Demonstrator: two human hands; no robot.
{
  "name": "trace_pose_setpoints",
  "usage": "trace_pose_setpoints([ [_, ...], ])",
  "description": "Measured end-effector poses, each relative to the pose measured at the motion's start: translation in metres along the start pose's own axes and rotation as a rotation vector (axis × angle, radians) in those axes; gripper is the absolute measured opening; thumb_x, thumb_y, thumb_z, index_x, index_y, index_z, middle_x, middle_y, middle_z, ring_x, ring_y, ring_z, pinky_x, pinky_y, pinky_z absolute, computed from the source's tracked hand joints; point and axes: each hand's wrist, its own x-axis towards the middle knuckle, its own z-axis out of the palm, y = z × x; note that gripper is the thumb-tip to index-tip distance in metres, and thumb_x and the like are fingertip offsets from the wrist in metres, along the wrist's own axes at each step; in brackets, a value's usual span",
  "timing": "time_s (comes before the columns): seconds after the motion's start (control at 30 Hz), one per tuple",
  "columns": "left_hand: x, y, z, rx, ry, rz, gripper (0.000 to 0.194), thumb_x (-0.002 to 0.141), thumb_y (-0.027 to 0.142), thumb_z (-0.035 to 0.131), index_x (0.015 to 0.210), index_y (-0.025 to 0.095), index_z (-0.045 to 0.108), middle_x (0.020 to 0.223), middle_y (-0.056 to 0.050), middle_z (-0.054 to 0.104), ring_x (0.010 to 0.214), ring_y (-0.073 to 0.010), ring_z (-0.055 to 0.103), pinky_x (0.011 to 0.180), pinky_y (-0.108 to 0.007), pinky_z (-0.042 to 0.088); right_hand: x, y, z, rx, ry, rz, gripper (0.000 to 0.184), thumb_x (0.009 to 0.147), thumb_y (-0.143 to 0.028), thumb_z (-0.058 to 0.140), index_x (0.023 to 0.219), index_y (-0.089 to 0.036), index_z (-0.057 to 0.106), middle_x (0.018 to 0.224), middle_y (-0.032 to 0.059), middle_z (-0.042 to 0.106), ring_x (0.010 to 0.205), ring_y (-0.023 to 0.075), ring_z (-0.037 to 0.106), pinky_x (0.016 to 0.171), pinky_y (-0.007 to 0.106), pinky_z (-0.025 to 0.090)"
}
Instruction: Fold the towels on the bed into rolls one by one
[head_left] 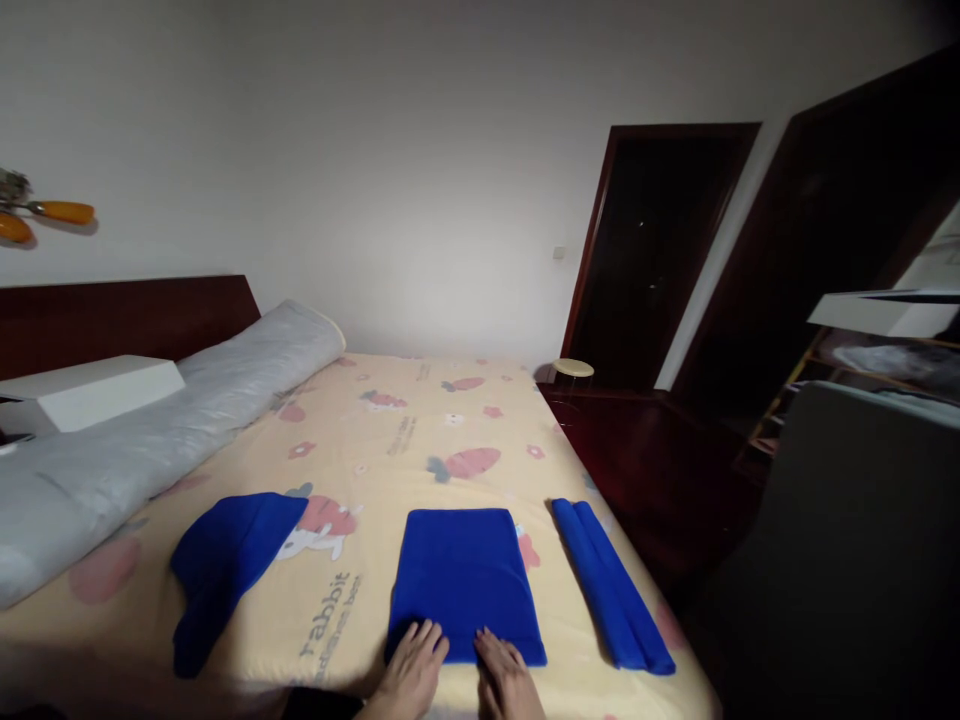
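A blue cloth (pixel 465 565) lies flat in a rectangle on the bed, with a narrow band or fold along its near edge. My left hand (pixel 412 670) rests on the near left part of that edge, fingers extended over the fabric. Close by, my right hand (pixel 511 680) touches the same edge nearer the right, its fingers laid on the cloth. Both thumbs are hard to make out. To the right is a long, narrow rolled blue cloth (pixel 611 590). On the left lies a crumpled blue fabric piece (pixel 232 560), curved in outline.
The bed (pixel 420 440) has a yellow sheet printed with carrots and rabbits. A grey wrapped roll (pixel 187 410) and a white box (pixel 112 390) lie by the headboard (pixel 135 315). A round stool (pixel 574 369) stands beyond the right edge; a dark panel (pixel 847 540) is at right.
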Motion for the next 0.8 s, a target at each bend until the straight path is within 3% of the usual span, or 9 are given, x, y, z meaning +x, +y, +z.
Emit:
trace_pose_setpoints([
  [0.23, -0.006, -0.008, 0.011, 0.035, -0.026, 0.023, 0.064, 0.084, 0.006, 0.043, 0.143, 0.029, 0.038, 0.149, -0.004, 0.043, 0.138, -0.0241, 0.038, 0.115, -0.041, 0.034, -0.003, 0.009, 0.002, -0.097, 0.027, -0.009, 0.05, 0.085, -0.019, 0.047, 0.133, -0.025, 0.055, 0.14, 0.0055, 0.054, 0.129, 0.0252, 0.049, 0.106, 0.039, 0.039],
  [0.43, -0.003, -0.006, 0.006, 0.055, -0.126, -0.042, 0.081, 0.074, -0.009, 0.033, 0.147, 0.029, 0.031, 0.153, -0.004, 0.035, 0.141, -0.0228, 0.031, 0.115, -0.042, 0.033, -0.016, 0.019, -0.011, -0.256, 0.203, 0.119, 0.037, 0.084, -0.024, 0.054, 0.119, -0.03, 0.064, 0.128, 0.0033, 0.064, 0.115, 0.0262, 0.059, 0.097, 0.039, 0.041],
  [0.53, -0.003, -0.005, 0.006, 0.053, -0.132, -0.065, 0.089, 0.069, -0.012, 0.03, 0.147, 0.029, 0.028, 0.155, -0.003, 0.031, 0.142, -0.0223, 0.027, 0.117, -0.043, 0.031, -0.018, 0.023, -0.015, -0.294, 0.226, 0.159, 0.037, 0.082, -0.023, 0.057, 0.116, -0.033, 0.065, 0.12, 0.0027, 0.068, 0.108, 0.0252, 0.06, 0.093, 0.038, 0.04],
  [0.67, -0.001, -0.003, 0.003, 0.041, -0.167, -0.115, 0.089, 0.068, -0.013, 0.028, 0.147, 0.028, 0.029, 0.155, -0.003, 0.03, 0.143, -0.0223, 0.026, 0.117, -0.045, 0.03, -0.014, 0.024, -0.014, -0.315, 0.196, 0.17, 0.036, 0.079, -0.022, 0.058, 0.112, -0.033, 0.066, 0.109, 0.0026, 0.07, 0.098, 0.0247, 0.061, 0.088, 0.038, 0.039],
  [0.8, 0.002, 0.0, -0.01, -0.025, -0.185, -0.123, 0.077, 0.077, -0.007, 0.028, 0.146, 0.025, 0.032, 0.154, -0.006, 0.035, 0.142, -0.0228, 0.029, 0.117, -0.046, 0.03, -0.011, 0.02, -0.015, -0.319, 0.217, 0.17, 0.034, 0.077, -0.017, 0.057, 0.106, -0.031, 0.067, 0.105, 0.0022, 0.069, 0.095, 0.0246, 0.059, 0.088, 0.038, 0.037],
])
